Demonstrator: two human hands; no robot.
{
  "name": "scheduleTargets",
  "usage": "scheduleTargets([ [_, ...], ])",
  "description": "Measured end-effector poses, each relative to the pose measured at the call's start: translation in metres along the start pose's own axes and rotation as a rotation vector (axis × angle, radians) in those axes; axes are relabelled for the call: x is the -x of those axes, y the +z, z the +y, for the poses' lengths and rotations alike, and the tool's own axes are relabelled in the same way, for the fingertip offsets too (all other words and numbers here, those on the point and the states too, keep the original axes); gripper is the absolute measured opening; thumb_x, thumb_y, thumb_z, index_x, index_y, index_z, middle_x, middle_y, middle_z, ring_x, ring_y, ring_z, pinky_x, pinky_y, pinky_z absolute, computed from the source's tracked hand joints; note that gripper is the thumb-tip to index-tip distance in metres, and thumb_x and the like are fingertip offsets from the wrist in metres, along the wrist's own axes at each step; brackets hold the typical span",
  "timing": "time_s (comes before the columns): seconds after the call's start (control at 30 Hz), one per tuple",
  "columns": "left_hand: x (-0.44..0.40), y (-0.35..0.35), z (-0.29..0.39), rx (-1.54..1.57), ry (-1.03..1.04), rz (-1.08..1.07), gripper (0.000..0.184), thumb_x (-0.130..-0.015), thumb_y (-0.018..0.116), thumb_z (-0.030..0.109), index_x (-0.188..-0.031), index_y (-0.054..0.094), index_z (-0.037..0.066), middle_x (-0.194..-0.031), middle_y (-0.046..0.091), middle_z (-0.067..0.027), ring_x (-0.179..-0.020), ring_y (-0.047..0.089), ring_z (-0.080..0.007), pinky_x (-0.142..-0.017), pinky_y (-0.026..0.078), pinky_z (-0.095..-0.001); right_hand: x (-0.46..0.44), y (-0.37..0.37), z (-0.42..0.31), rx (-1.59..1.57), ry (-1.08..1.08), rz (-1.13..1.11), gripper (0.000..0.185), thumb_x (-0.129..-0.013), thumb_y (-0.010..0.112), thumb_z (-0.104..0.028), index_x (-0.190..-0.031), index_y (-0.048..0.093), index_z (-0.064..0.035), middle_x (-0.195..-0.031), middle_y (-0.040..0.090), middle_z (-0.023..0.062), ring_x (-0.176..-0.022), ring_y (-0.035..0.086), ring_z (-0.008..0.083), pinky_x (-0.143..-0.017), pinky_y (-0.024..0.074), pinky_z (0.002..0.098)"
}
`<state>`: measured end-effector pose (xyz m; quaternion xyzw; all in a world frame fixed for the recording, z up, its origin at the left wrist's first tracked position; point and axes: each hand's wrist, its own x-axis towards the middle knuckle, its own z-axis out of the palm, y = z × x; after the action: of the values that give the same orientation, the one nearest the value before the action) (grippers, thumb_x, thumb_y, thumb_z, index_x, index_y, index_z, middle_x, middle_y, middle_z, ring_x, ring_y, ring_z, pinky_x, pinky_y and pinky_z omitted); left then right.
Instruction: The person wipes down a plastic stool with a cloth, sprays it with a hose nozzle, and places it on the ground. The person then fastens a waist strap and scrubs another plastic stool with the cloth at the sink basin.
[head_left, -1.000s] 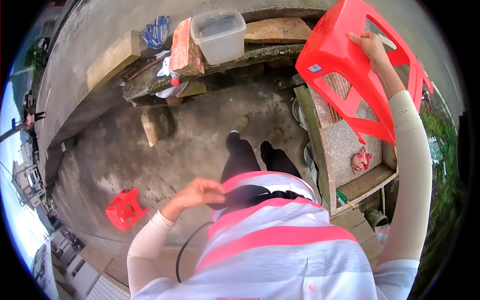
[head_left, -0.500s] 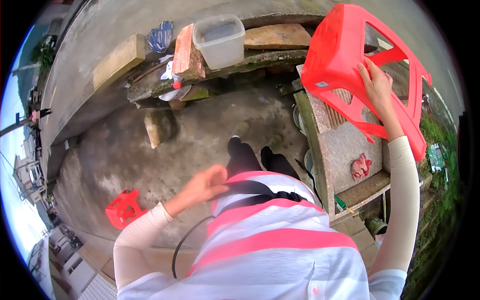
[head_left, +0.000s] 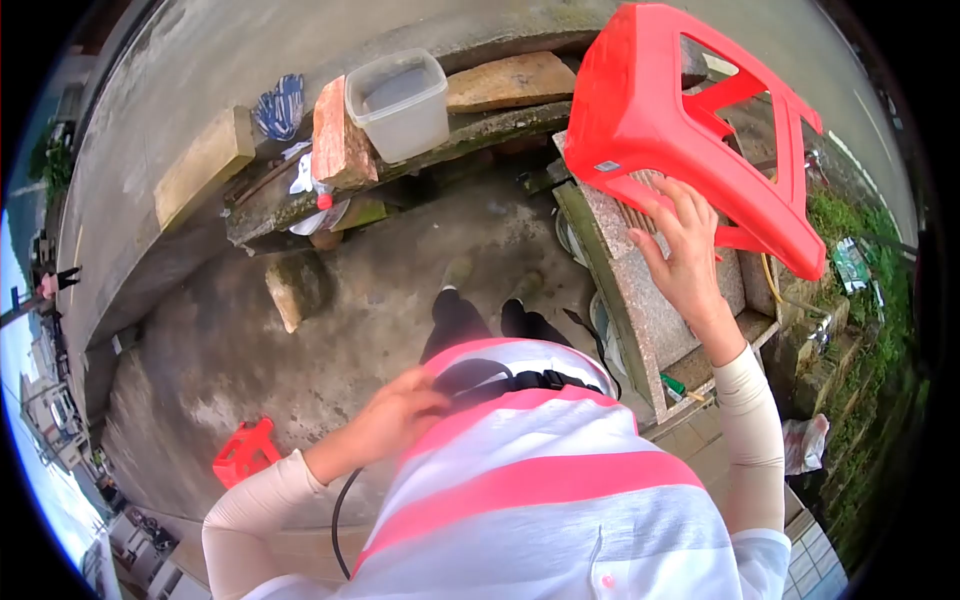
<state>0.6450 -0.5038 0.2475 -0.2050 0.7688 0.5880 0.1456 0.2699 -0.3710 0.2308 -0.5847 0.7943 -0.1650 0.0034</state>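
A large red plastic stool (head_left: 650, 110) lies tipped on its side over the stone washstand (head_left: 655, 350) at the upper right. In front of its lower edge is my right hand (head_left: 685, 245), fingers spread and thumb apart, holding nothing. Whether its fingertips still touch the stool cannot be made out. At my waist, my left hand (head_left: 385, 425) is beside the black waist strap (head_left: 470, 380), its fingers loosely curved, slightly blurred, with nothing visible in them. The stool covers part of the washstand's basin.
A clear plastic tub (head_left: 400, 110) stands on the low stone ledge (head_left: 480, 133) beside a reddish brick block (head_left: 340, 135). Striped blue gloves (head_left: 280, 108) lie farther left. On the ground are a stone block (head_left: 290, 290) and a small red stool (head_left: 245, 452). Grass (head_left: 865, 330) borders the right side.
My right hand has let go of the large red stool's side and drawn back towards me, fingers opening. My left hand has moved slightly lower along my waist. The view has shifted a little.
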Motion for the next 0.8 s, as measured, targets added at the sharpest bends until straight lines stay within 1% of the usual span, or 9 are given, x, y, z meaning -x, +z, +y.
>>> scheduleTargets([
  [0.1, -0.002, -0.014, 0.005, -0.101, -0.047, -0.058, 0.035, -0.075, 0.07, 0.0, -0.11, 0.063, -0.001, -0.111, 0.047, -0.0147, -0.087, 0.058, -0.0237, -0.072, 0.052, -0.0304, 0.028, 0.016, -0.032, -0.273, 0.124, -0.084, 0.034, -0.076, 0.074, -0.016, -0.106, 0.064, -0.0029, -0.117, 0.058, 0.0138, -0.11, 0.051, 0.0325, -0.092, 0.0402, 0.0426],
  [0.17, -0.007, -0.025, 0.004, -0.176, -0.069, -0.125, 0.038, -0.075, 0.069, 0.0, -0.112, 0.062, -0.002, -0.112, 0.045, -0.0153, -0.087, 0.058, -0.0234, -0.073, 0.052, -0.0302, 0.035, 0.02, -0.059, -0.499, 0.143, -0.167, 0.03, -0.077, 0.072, -0.014, -0.105, 0.066, -0.0032, -0.108, 0.064, 0.0132, -0.103, 0.057, 0.0322, -0.09, 0.0438, 0.0416],
  [0.23, -0.013, -0.035, 0.002, -0.215, -0.067, -0.164, 0.039, -0.075, 0.069, 0.0, -0.113, 0.061, -0.002, -0.111, 0.045, -0.0143, -0.087, 0.058, -0.0218, -0.073, 0.051, -0.0293, 0.032, 0.026, -0.084, -0.679, 0.09, -0.209, 0.022, -0.077, 0.072, -0.012, -0.097, 0.069, -0.0035, -0.102, 0.066, 0.0121, -0.102, 0.058, 0.0305, -0.086, 0.0467, 0.0401],
  [0.3, -0.021, -0.044, 0.001, -0.213, -0.037, -0.181, 0.039, -0.075, 0.068, -0.002, -0.113, 0.062, -0.001, -0.108, 0.046, -0.0119, -0.085, 0.058, -0.0189, -0.074, 0.051, -0.0276, 0.023, 0.029, -0.106, -0.887, 0.041, -0.307, 0.021, -0.077, 0.074, -0.01, -0.097, 0.07, -0.0045, -0.1, 0.068, 0.0093, -0.094, 0.06, 0.0273, -0.083, 0.0485, 0.0377],
  [0.37, -0.03, -0.058, 0.001, -0.059, -0.113, -0.212, 0.038, -0.075, 0.069, -0.003, -0.112, 0.064, 0.0, -0.104, 0.047, -0.0084, -0.084, 0.058, -0.0157, -0.074, 0.05, -0.026, 0.015, 0.035, -0.124, -1.029, -0.012, -0.365, 0.02, -0.076, 0.074, -0.009, -0.096, 0.07, -0.0052, -0.097, 0.069, 0.007, -0.094, 0.06, 0.0257, -0.081, 0.049, 0.0364],
  [0.5, -0.031, -0.068, -0.017, 0.44, -0.357, -0.184, 0.034, -0.075, 0.071, -0.004, -0.108, 0.068, 0.002, -0.097, 0.051, -0.0027, -0.084, 0.058, -0.011, -0.074, 0.049, -0.0241, 0.003, 0.045, -0.142, -0.971, -0.127, -0.529, 0.016, -0.073, 0.074, -0.011, -0.089, 0.072, -0.0069, -0.101, 0.068, 0.0022, -0.093, 0.057, 0.0246, -0.08, 0.0489, 0.0355],
  [0.63, -0.029, -0.075, -0.007, -0.017, -0.131, -0.193, 0.03, -0.074, 0.07, -0.002, -0.103, 0.068, 0.002, -0.101, 0.055, -0.009, -0.087, 0.06, -0.0209, -0.077, 0.051, -0.0297, 0.001, 0.06, -0.146, -0.921, -0.134, -0.634, 0.014, -0.074, 0.073, -0.013, -0.087, 0.073, -0.0075, -0.101, 0.065, 0.0013, -0.092, 0.055, 0.0244, -0.079, 0.0489, 0.0359],
  [0.73, -0.025, -0.07, -0.001, -0.333, 0.08, -0.128, 0.027, -0.073, 0.068, 0.0, -0.099, 0.067, 0.001, -0.104, 0.054, -0.0146, -0.094, 0.058, -0.0299, -0.08, 0.05, -0.0352, -0.006, 0.061, -0.149, -0.899, -0.159, -0.676, 0.014, -0.075, 0.072, -0.014, -0.087, 0.073, -0.0076, -0.1, 0.063, 0.002, -0.094, 0.055, 0.0254, -0.08, 0.0483, 0.036],
  [0.8, -0.027, -0.069, -0.003, -0.383, 0.085, -0.112, 0.025, -0.072, 0.067, 0.001, -0.097, 0.067, 0.001, -0.104, 0.053, -0.0162, -0.097, 0.056, -0.0327, -0.081, 0.05, -0.0375, -0.009, 0.064, -0.153, -0.868, -0.193, -0.684, 0.016, -0.075, 0.072, -0.016, -0.089, 0.072, -0.0073, -0.099, 0.063, 0.0026, -0.094, 0.055, 0.0263, -0.082, 0.0476, 0.0363],
])
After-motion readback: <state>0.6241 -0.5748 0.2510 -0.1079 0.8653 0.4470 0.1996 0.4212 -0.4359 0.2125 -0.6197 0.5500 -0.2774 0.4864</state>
